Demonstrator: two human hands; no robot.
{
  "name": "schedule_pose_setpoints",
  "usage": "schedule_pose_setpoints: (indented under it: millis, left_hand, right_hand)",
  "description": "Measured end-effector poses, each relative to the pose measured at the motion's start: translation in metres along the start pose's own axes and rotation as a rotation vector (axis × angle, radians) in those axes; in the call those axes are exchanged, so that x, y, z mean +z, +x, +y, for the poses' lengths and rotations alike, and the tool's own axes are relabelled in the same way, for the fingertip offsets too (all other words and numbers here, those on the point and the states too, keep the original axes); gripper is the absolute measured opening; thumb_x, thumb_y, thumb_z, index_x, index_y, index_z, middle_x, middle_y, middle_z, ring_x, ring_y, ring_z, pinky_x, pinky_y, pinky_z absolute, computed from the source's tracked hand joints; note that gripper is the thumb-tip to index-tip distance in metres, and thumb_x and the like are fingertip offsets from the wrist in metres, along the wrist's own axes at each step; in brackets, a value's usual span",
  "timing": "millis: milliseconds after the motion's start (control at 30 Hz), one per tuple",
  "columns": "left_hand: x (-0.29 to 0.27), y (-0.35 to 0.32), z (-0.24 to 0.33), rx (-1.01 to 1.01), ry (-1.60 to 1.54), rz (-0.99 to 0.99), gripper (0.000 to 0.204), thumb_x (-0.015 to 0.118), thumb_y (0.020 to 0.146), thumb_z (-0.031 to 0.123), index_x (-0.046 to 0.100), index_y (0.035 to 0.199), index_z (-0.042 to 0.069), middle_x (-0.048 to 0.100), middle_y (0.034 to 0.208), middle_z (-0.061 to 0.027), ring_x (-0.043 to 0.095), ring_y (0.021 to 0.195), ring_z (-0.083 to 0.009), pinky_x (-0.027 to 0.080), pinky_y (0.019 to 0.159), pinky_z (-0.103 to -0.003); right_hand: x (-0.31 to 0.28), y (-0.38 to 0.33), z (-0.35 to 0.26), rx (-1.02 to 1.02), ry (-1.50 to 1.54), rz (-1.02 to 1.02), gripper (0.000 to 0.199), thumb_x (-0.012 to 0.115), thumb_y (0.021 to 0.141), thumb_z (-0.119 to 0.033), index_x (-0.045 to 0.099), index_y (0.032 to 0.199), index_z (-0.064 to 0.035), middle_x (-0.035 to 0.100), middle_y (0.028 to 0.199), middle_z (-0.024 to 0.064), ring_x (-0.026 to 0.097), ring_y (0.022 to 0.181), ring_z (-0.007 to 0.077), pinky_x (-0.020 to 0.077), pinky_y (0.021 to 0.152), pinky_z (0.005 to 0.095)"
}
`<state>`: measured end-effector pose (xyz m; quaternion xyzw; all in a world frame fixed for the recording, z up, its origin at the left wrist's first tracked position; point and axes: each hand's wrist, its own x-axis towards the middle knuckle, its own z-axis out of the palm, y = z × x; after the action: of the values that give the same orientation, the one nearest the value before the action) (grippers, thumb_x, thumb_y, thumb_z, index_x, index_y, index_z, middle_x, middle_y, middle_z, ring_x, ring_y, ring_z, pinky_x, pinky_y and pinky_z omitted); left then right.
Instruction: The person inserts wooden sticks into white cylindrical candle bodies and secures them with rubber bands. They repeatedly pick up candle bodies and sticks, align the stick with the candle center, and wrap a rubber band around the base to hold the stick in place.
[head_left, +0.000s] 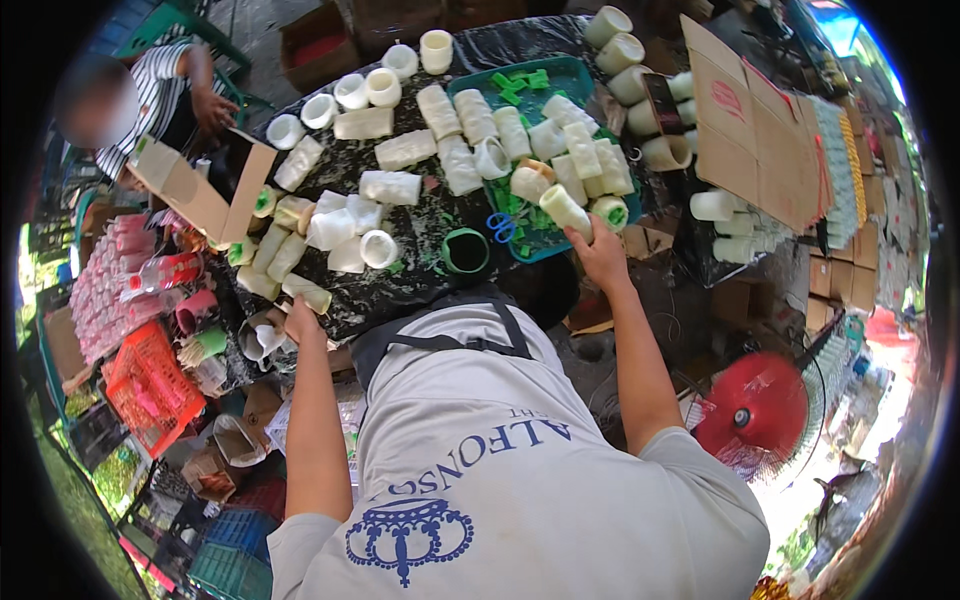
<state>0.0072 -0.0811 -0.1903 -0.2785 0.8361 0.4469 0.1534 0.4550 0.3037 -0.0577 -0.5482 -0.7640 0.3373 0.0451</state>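
The right hand (600,252) reaches out toward one o'clock, its grip closed around a pale roll (566,212) over the teal tray (575,75). The left hand (300,322), at ten o'clock, closes on another cream roll (306,292) at the desk (420,225) edge.

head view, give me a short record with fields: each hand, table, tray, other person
left hand: left hand grips a pale cup stack at the table's near left edge
right hand: right hand holds a pale cup stack over the teal tray
table: black-covered table strewn with pale stacks
tray extras: blue scissors, green pieces
other person: striped sleeve at far left
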Motion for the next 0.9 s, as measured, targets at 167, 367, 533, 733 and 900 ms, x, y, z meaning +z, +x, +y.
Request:
schedule_pose_setpoints:
  millis: [167,367,533,733,900]
  left_hand:
    - [-0.004,0.018,-0.005,-0.051,0.061,-0.167,0.052,0.076,0.092,0.043,0.071,0.112,-0.004,0.070,0.097,-0.0091,0.062,0.071,-0.0197,0.048,0.061,-0.038]
    - [-0.032,0.012,0.014,-0.253,0.166,-0.330,0.040,0.075,0.089,0.050,0.065,0.103,0.013,0.055,0.076,0.0012,0.034,0.047,-0.0107,0.026,0.044,-0.031]
    - [-0.061,-0.004,0.016,-0.368,0.031,-0.484,0.037,0.073,0.091,0.051,0.061,0.106,0.019,0.056,0.076,0.0036,0.031,0.043,-0.0089,0.022,0.041,-0.026]
    - [-0.068,-0.023,0.027,-0.220,0.142,-0.484,0.056,0.075,0.087,0.075,0.066,0.091,0.020,0.053,0.067,0.0054,0.036,0.045,-0.0082,0.021,0.040,-0.025]
    - [-0.086,-0.033,0.047,-0.338,0.269,-0.645,0.048,0.074,0.091,0.067,0.058,0.085,0.022,0.045,0.058,0.0062,0.027,0.040,-0.0080,0.018,0.040,-0.027]
  right_hand:
    - [-0.042,0.044,0.003,0.101,0.083,0.271,0.060,0.064,0.099,-0.061,0.065,0.123,-0.0058,0.075,0.107,0.0280,0.071,0.106,0.0488,0.0540,0.087,0.0557]
    - [-0.059,0.067,-0.021,0.195,-0.252,0.209,0.066,0.057,0.099,-0.068,0.065,0.122,-0.0071,0.075,0.110,0.0272,0.071,0.108,0.0490,0.0542,0.091,0.0581]
    - [-0.011,0.069,-0.033,0.167,-0.209,0.130,0.068,0.056,0.099,-0.069,0.064,0.126,-0.0077,0.075,0.112,0.0270,0.071,0.108,0.0483,0.0535,0.092,0.0592]
    - [0.021,0.084,-0.057,0.205,-0.171,0.167,0.070,0.059,0.099,-0.067,0.061,0.128,-0.0031,0.075,0.112,0.0283,0.071,0.109,0.0481,0.0538,0.092,0.0579]
    - [0.031,0.088,-0.045,0.127,-0.258,0.136,0.063,0.058,0.102,-0.059,0.057,0.133,-0.0046,0.075,0.114,0.0284,0.071,0.110,0.0481,0.0540,0.093,0.0567]
